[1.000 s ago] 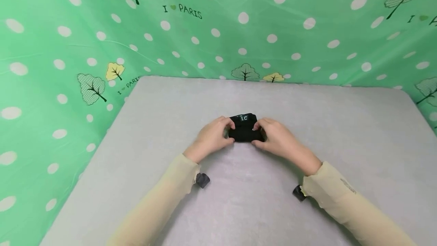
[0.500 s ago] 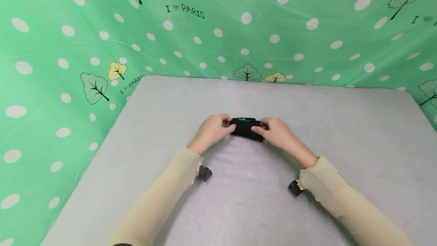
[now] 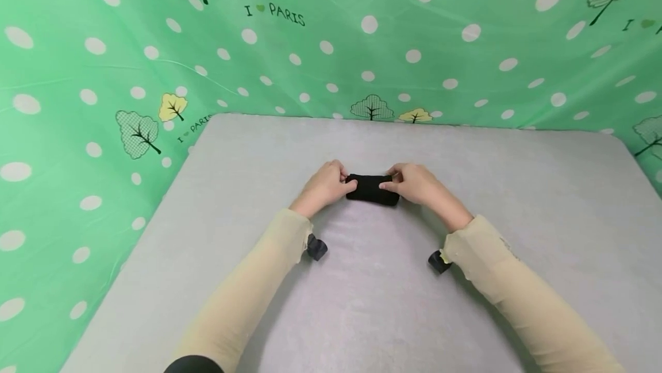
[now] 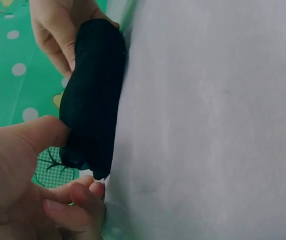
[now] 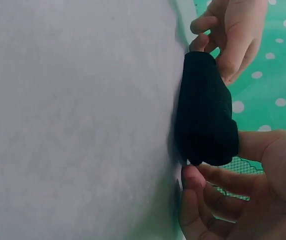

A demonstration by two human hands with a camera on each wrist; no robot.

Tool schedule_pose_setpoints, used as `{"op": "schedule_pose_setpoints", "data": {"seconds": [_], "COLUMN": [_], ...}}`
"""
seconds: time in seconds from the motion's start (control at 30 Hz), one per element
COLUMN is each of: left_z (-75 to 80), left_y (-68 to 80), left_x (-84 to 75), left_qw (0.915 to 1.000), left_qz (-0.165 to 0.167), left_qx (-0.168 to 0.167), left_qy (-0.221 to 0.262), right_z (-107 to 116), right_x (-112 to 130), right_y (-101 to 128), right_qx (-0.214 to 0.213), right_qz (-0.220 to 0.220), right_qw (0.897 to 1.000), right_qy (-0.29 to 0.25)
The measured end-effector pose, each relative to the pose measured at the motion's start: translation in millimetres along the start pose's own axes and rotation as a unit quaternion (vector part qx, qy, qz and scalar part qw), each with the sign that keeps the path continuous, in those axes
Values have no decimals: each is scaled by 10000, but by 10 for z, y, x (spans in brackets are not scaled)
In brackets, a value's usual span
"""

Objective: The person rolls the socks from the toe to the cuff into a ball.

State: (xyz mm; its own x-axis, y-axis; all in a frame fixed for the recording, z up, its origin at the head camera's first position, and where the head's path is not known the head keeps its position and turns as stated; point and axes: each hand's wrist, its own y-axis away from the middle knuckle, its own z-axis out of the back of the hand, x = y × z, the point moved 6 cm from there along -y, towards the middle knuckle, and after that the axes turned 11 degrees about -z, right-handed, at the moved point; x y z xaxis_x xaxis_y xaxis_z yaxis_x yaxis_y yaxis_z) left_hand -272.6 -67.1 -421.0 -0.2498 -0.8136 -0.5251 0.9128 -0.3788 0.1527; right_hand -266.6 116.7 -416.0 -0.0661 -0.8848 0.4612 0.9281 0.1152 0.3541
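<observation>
**Gripping a rolled black bundle at both ends**

Lying on the grey felt-like table top (image 3: pixel 362 281), near its middle, a small black rolled fabric bundle (image 3: pixel 372 189) sits lengthwise left to right. Left hand (image 3: pixel 324 185) pinches the bundle's left end: thumb on top, curled fingers beneath, seen close in the left wrist view (image 4: pixel 43 185). Right hand (image 3: pixel 414 184) pinches the right end the same way, thumb over the top edge, fingers tucked under (image 5: pixel 233 185). Both grips narrow, closed on cloth. Bundle touches the table along its underside in both wrist views. Pale cream sleeves (image 3: pixel 248 298) cover both forearms; a small dark wrist-mounted device (image 3: pixel 316 247) shows under each cuff. Green polka-dot backdrop with tree prints (image 3: pixel 139 131) stands around the table on the far and left sides.
</observation>
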Motion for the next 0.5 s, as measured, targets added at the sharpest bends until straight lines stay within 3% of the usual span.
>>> {"op": "schedule_pose_setpoints", "data": {"seconds": [0.17, 0.27, 0.37, 0.5], "left_z": [25, 37, 33, 5], "left_y": [19, 36, 67, 128], "left_x": [-20, -32, -47, -68], "left_qw": [9999, 9994, 9967, 9920], "left_qz": [-79, -99, -279, -694], "left_qx": [55, 37, -88, -68], "left_qy": [27, 333, 758, 1052], "right_z": [-18, -32, -52, -65], "right_x": [40, 59, 53, 13], "right_y": [-7, -4, 3, 48], "right_qx": [151, 205, 379, 529], "right_qz": [169, 395, 610, 827], "right_qw": [9997, 9985, 9962, 9887], "right_qy": [-136, -312, -498, -1131]}}
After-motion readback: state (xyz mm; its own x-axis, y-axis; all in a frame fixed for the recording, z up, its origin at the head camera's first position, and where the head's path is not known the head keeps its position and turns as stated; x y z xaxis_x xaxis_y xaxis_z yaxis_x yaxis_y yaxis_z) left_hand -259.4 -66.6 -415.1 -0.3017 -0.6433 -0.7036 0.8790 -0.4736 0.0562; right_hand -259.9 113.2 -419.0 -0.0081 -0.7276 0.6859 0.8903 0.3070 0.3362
